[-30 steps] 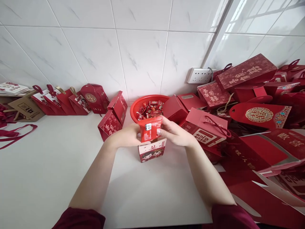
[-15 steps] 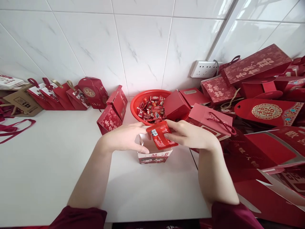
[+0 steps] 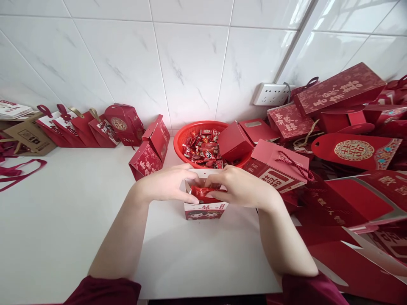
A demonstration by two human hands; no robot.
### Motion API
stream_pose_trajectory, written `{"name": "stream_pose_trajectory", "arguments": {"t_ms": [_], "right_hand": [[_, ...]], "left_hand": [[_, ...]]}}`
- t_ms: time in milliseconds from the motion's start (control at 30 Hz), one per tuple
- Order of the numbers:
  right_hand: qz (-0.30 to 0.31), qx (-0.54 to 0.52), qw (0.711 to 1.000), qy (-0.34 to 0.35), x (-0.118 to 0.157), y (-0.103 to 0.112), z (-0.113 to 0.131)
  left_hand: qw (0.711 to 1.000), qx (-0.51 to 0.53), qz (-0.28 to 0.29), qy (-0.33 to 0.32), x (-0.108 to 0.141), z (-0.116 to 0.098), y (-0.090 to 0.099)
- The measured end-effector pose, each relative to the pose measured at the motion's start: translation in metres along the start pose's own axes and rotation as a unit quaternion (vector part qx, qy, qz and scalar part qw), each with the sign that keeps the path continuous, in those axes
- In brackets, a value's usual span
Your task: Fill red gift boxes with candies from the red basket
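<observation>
A small open gift box [image 3: 205, 213], white above and red below with printed figures, stands upright on the white table. My left hand [image 3: 173, 184] grips its left side, thumb at the front rim and fingers at the back. Inside the box mouth, my right hand [image 3: 233, 184] holds a shiny red packet [image 3: 201, 194] between thumb and fingers; the packet lies partly below the rim. Just behind the box, a red plastic basket [image 3: 179, 142] holds many wrapped candies [image 3: 206, 148].
A red carton [image 3: 149, 148] stands left of the basket. More gift boxes [image 3: 63, 131] line the wall at left, beside a ribbon [image 3: 23, 173]. Red boxes [image 3: 341, 91] pile up at right, some leaning over the basket. A power strip [image 3: 271, 94] is against the wall.
My right hand has lowered the red packet from above the box into its opening. The left hand has stayed on the box.
</observation>
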State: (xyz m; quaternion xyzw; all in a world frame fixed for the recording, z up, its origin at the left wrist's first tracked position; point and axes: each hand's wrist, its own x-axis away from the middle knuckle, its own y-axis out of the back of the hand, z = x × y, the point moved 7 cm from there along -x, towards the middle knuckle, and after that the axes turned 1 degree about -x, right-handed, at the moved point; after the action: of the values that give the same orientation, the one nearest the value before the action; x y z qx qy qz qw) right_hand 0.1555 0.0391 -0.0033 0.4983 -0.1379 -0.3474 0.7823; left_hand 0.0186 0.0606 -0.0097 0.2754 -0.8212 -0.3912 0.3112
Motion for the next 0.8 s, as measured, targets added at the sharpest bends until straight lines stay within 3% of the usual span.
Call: {"name": "stream_pose_trajectory", "arguments": {"t_ms": [233,367,500,667,800], "right_hand": [[0.042,-0.010,0.998,0.046,0.003,-0.009,0.007],[0.061,-0.010,0.997,0.042,0.003,-0.012,0.004],[0.077,-0.025,0.996,0.029,0.000,-0.015,0.004],[0.046,-0.092,0.995,0.001,0.005,-0.007,0.007],[-0.034,-0.108,0.992,-0.056,-0.003,0.020,-0.003]], "left_hand": [[0.999,-0.007,-0.014,-0.035,0.000,-0.004,-0.001],[0.999,-0.032,-0.017,-0.034,-0.001,-0.007,-0.003],[0.997,-0.035,-0.055,-0.032,0.000,-0.009,-0.002],[0.997,-0.037,-0.066,-0.022,0.003,-0.008,-0.005],[0.996,-0.045,-0.074,-0.025,0.006,-0.011,-0.007]]}}
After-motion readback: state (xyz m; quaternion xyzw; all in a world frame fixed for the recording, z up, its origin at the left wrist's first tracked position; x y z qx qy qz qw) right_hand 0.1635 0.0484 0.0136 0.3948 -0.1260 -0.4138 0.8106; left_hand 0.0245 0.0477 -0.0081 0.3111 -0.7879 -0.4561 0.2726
